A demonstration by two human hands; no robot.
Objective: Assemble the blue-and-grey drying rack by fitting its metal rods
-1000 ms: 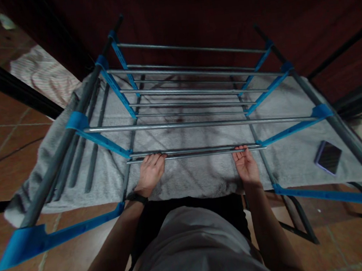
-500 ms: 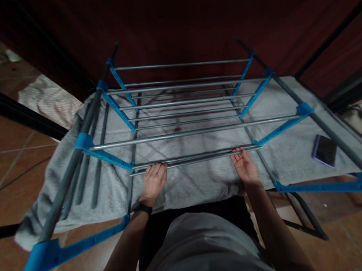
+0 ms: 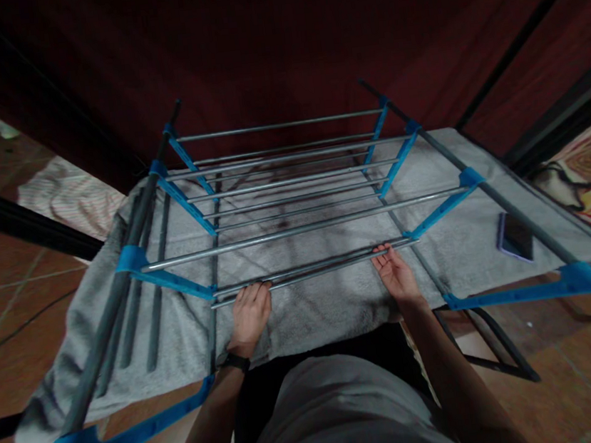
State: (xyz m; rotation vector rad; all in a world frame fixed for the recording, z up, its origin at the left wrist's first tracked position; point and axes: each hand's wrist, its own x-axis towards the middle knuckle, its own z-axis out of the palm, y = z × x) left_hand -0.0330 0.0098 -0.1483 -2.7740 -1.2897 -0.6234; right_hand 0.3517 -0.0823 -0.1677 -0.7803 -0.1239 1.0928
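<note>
Holding, in the head view, a loose rod [image 3: 313,274] along the rack's [image 3: 297,231] near side, fingers of the left hand [image 3: 252,314] curled over it, those of the right hand [image 3: 398,276] pinching it. Probably lining it up; seems to call for levelling against the rack next.

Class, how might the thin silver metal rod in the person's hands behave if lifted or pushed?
The thin silver metal rod is probably stiff, running straight between left hand and right hand. Its slim profile suggests lightness. Looking smooth and round, it may roll if pushed.
</note>
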